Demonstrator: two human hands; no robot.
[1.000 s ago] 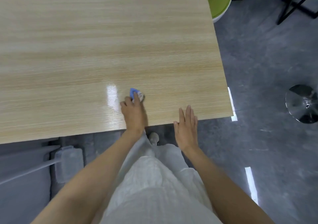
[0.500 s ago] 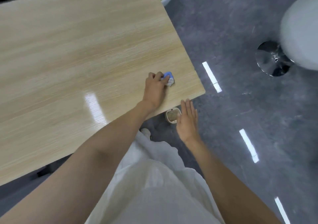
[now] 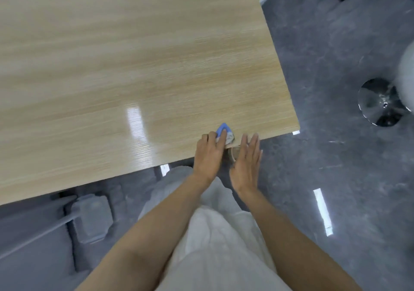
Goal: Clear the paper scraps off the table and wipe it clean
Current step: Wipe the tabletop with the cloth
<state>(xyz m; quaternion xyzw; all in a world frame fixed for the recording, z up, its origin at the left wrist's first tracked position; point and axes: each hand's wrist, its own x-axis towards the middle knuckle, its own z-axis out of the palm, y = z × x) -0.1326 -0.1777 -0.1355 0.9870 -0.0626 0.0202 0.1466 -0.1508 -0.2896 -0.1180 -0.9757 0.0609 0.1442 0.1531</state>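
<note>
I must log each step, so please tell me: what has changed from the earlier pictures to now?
The left hand slid the blue cloth rightward to the near table edge. The right hand came beside it, open below the edge. Unchanged: cloth under the left hand, tabletop bare.

Grey floor; perhaps chrome stool base

Your two arms are bare, with no sleeves on them. Your left hand and right hand wear no gloves. You wear loose white clothes with soft folds.
</note>
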